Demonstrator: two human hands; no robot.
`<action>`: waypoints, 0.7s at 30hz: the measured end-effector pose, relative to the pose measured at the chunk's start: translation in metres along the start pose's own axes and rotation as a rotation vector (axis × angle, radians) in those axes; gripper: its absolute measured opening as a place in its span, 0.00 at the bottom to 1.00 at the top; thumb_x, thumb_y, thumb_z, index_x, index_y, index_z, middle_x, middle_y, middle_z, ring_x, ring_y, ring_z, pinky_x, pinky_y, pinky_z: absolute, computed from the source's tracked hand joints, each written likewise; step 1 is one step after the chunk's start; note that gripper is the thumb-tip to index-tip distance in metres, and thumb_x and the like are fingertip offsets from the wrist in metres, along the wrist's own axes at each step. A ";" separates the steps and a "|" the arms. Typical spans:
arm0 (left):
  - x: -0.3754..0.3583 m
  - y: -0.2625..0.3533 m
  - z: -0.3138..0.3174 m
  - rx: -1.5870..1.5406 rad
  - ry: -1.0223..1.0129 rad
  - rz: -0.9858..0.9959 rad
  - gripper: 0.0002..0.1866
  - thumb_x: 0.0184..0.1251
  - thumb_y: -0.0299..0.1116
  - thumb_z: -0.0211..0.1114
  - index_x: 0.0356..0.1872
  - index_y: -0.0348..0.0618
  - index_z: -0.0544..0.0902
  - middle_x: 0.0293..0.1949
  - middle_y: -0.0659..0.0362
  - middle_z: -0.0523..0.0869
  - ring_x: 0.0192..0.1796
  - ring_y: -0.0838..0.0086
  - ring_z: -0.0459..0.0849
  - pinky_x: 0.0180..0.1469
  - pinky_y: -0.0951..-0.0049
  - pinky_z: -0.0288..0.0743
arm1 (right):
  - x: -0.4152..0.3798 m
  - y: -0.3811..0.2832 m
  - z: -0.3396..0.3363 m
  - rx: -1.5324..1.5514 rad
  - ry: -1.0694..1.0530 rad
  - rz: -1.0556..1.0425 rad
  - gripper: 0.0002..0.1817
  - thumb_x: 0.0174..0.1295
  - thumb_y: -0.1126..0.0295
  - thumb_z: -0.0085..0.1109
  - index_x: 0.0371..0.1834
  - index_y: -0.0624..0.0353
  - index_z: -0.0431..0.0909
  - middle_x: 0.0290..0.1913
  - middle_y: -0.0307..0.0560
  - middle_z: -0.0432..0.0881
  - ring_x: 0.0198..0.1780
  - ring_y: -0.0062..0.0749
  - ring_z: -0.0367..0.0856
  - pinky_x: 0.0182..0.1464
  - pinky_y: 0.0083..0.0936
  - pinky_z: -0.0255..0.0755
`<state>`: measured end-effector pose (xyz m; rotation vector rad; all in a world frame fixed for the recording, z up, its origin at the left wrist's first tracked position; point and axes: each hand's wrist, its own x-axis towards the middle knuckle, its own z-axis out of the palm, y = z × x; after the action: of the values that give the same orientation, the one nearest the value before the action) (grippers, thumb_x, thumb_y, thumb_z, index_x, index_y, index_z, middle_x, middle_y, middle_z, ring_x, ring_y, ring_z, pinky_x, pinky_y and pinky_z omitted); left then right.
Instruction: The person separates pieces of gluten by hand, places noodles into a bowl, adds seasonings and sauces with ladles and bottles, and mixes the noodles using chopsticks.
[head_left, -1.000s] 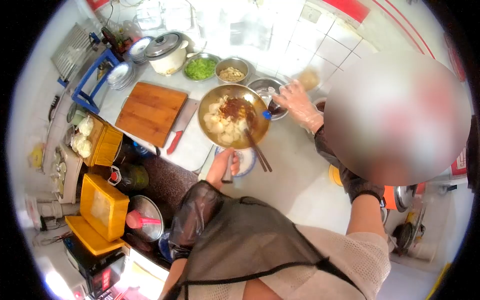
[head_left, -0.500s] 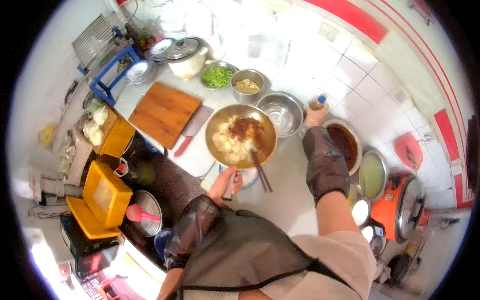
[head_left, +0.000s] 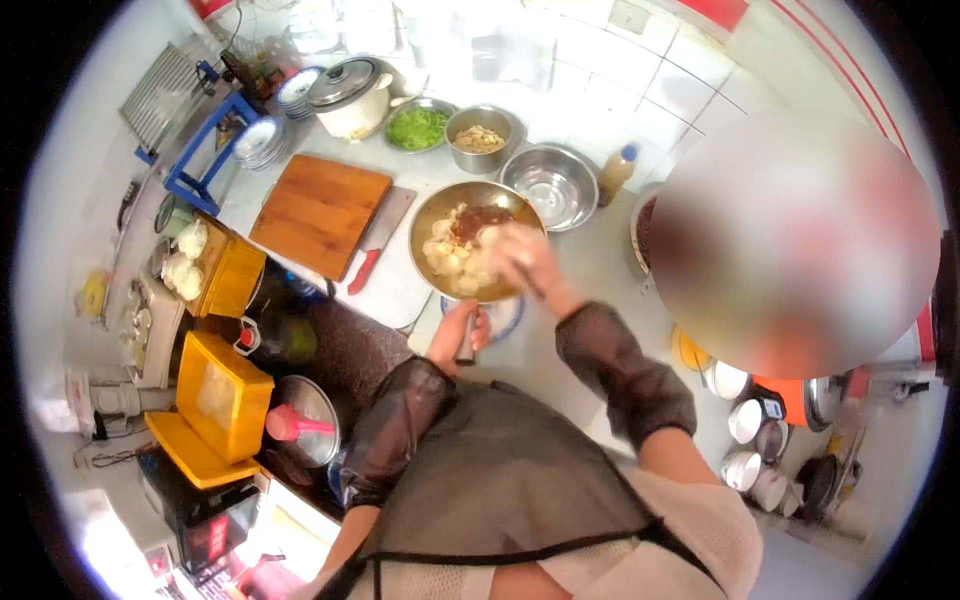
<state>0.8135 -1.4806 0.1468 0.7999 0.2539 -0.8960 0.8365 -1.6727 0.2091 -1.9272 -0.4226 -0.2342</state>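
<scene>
My left hand (head_left: pixel 458 333) is closed around the handle (head_left: pixel 466 351) of a round metal pan (head_left: pixel 422 268), which rests partly over a blue-rimmed plate (head_left: pixel 507 318). In the pan lie pale rounded food pieces (head_left: pixel 452 252) and a reddish-brown sauce or seasoning (head_left: pixel 482 222). Over the pan's right side is my right hand (head_left: pixel 530 262), smeared by motion. Its fingers look closed around the chopsticks (head_left: pixel 527 284), mostly hidden by the hand. A bottle with a blue cap (head_left: pixel 616 175) stands on the counter behind, apart from both hands.
Left of the pan are a wooden cutting board (head_left: pixel 320 215) and a red-handled cleaver (head_left: pixel 385 225). Behind it stand an empty steel bowl (head_left: pixel 550 187), a pot of pale food (head_left: pixel 480 140), and a dish of greens (head_left: pixel 417 128). A blurred patch hides much of the right side.
My right hand has let go of the bottle and moved left to the pan, onto the chopsticks. The bottle now stands on the counter. My left hand keeps the pan handle.
</scene>
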 end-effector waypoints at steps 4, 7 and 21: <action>0.003 -0.005 -0.011 -0.034 0.003 0.017 0.11 0.72 0.39 0.47 0.33 0.43 0.65 0.23 0.64 0.66 0.18 0.82 0.62 0.17 0.79 0.59 | 0.032 -0.027 -0.033 -0.267 -0.083 0.171 0.19 0.61 0.53 0.54 0.33 0.60 0.82 0.37 0.49 0.82 0.40 0.36 0.79 0.45 0.28 0.71; 0.000 -0.003 -0.011 -0.047 -0.007 0.003 0.11 0.72 0.38 0.47 0.33 0.42 0.65 0.24 0.63 0.66 0.18 0.81 0.63 0.17 0.79 0.59 | 0.051 -0.034 -0.053 -0.341 0.023 0.437 0.17 0.60 0.56 0.58 0.34 0.61 0.83 0.32 0.49 0.84 0.32 0.37 0.81 0.38 0.31 0.75; 0.021 -0.001 -0.029 0.043 0.100 0.086 0.10 0.72 0.36 0.46 0.31 0.41 0.64 0.23 0.62 0.66 0.17 0.80 0.62 0.18 0.78 0.59 | 0.039 0.017 -0.008 0.089 -0.056 0.601 0.20 0.57 0.57 0.63 0.40 0.65 0.79 0.37 0.49 0.83 0.36 0.28 0.82 0.36 0.25 0.80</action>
<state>0.8288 -1.4730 0.1157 0.8902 0.2862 -0.7839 0.8797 -1.6790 0.2114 -1.8857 0.1198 0.2277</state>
